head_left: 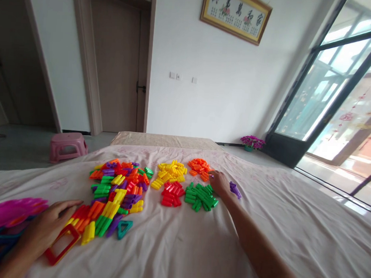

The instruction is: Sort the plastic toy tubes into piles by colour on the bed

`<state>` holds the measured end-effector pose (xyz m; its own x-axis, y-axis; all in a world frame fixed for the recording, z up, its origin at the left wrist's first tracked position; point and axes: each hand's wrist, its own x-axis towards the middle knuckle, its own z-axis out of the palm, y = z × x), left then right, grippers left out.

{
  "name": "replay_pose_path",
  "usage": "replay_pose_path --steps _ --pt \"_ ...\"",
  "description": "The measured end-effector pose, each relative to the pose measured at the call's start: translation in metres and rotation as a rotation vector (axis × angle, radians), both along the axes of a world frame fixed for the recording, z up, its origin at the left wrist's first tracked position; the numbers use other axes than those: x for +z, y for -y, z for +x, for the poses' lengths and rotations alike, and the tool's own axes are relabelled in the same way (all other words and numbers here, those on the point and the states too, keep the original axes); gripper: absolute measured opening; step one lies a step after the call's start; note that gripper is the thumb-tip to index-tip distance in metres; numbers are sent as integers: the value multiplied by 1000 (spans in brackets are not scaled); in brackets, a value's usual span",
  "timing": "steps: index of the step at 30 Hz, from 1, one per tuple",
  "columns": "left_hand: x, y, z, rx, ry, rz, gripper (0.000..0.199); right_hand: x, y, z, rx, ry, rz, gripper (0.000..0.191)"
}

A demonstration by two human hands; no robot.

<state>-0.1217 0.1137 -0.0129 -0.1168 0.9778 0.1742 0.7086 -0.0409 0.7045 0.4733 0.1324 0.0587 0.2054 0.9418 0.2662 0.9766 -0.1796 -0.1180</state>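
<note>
My right hand [219, 183] is closed near the right edge of a pile of orange plastic building blocks [200, 167]. A small purple bit shows at its fingertips, apparently a purple block. Just right of that wrist lie a few purple blocks [235, 190]; green blocks [201, 197] are heaped to its left. My left hand [54, 218] is low on the left with fingers stretched out, touching or just above the edge of the mixed heap of coloured blocks [114, 193]. Beside it, a red square frame [62, 244] leans against that heap.
Yellow blocks [171, 172] and red blocks [172, 194] form separate piles mid-cloth. A teal triangle [124, 229] lies before the mixed heap. Pink plastic pieces [11, 213] sit at far left. Beyond the cloth [177, 257] stand a pink stool [69, 147] and purple flowers [252, 141].
</note>
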Motion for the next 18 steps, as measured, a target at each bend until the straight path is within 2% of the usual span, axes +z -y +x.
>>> replay_pose_path --steps 2,5,10,18 --pt "0 0 -1 -12 -21 -23 46 -1 -6 11 -51 44 -37 34" --pt "0 -1 -2 -16 -33 -30 49 -6 -9 22 -50 55 -83 30" --pt "-4 -2 -3 -6 -27 0 45 -11 -6 32 -97 105 -65 30" --pt "-8 -3 -4 15 8 1 42 -11 -13 38 -69 113 -123 31"
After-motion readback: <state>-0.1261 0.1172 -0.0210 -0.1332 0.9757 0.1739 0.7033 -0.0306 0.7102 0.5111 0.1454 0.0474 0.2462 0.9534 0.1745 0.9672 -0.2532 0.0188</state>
